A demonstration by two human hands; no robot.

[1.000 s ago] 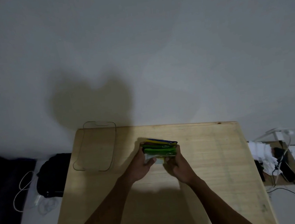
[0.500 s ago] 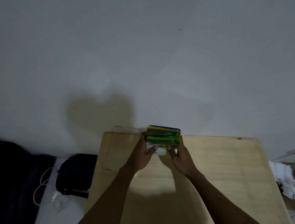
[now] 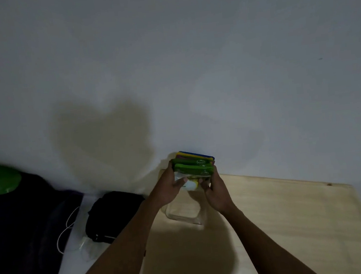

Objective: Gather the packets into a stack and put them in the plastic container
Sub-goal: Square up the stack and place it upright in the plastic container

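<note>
My forearms reach out over the wooden surface (image 3: pixel 284 210). Below my hands sits the clear plastic container (image 3: pixel 184 213), near the surface's far left corner. My left hand (image 3: pixel 167 189) and right hand (image 3: pixel 215 191) both have their fingers clamped on the stack of packets (image 3: pixel 193 168), held above the container.

Both arms are reaching forward, left hand (image 3: pixel 169 186) and right hand (image 3: pixel 215 190) clamping the stack (image 3: pixel 193 169) between them.
</note>
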